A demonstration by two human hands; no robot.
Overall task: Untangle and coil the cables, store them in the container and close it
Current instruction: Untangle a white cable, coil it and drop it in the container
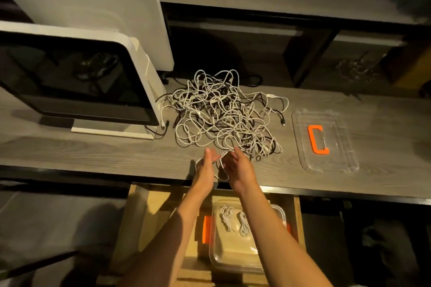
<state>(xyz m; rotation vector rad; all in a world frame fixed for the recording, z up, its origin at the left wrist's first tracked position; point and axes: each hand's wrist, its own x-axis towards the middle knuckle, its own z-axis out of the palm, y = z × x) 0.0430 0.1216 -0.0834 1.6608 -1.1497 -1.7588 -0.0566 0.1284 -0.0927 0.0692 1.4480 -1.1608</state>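
Note:
A big tangle of white and dark cables point(221, 112) lies on the grey desk point(93, 151). Just in front of it, my left hand point(206, 171) and my right hand point(238, 168) face each other with a white cable loop point(224, 178) wound around them; the left fingers are straight, the right fingers curl over the loop. A clear container point(235, 261) with orange clips sits in an open drawer below the desk edge and holds two coiled white cables point(227, 218). Its clear lid point(324, 140) with an orange handle lies on the desk to the right.
Two white-framed monitors point(77, 81) stand on the left of the desk. A shelf unit runs along the back, with clear glass items point(356, 70) at the far right. The wooden drawer point(149, 216) juts out under my arms.

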